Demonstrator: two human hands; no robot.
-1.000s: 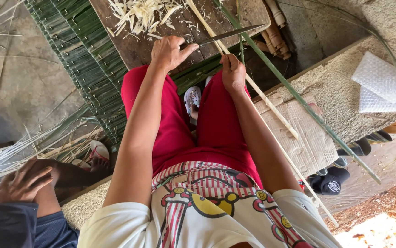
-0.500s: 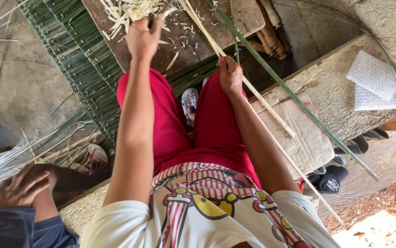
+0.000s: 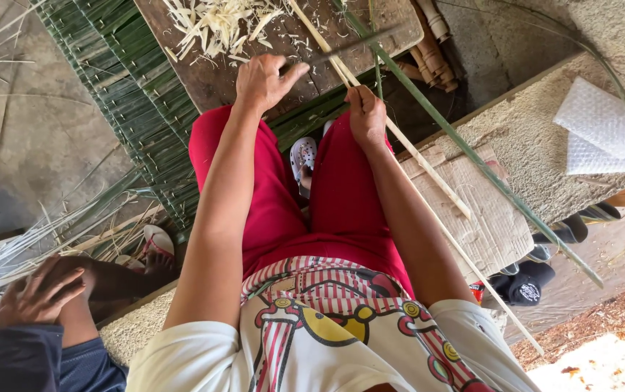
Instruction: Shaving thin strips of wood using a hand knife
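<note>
I sit in red trousers above a worn wooden board (image 3: 203,72) strewn with pale shavings (image 3: 214,25). My left hand (image 3: 265,78) grips a knife (image 3: 359,42), its dark blade reaching right across the board. My right hand (image 3: 367,112) rests on my knee and is closed on a long pale strip (image 3: 436,185) that runs from the board back past my right arm. A long green leaf rib (image 3: 486,170) lies alongside, just right of that hand. The blade crosses the strip just above my right hand.
A mat of green leaf strips (image 3: 120,109) lies under and left of the board. Another person's hand (image 3: 36,290) rests on a knee at lower left, a sandalled foot (image 3: 156,243) nearby. Cardboard (image 3: 494,218) and bubble wrap (image 3: 595,127) sit on a concrete ledge at right, with dark shoes (image 3: 530,279) below.
My left hand reached forward over the shavings half a second ago and has come back toward me, with the knife blade across the strip again. My right hand stayed on the strip.
</note>
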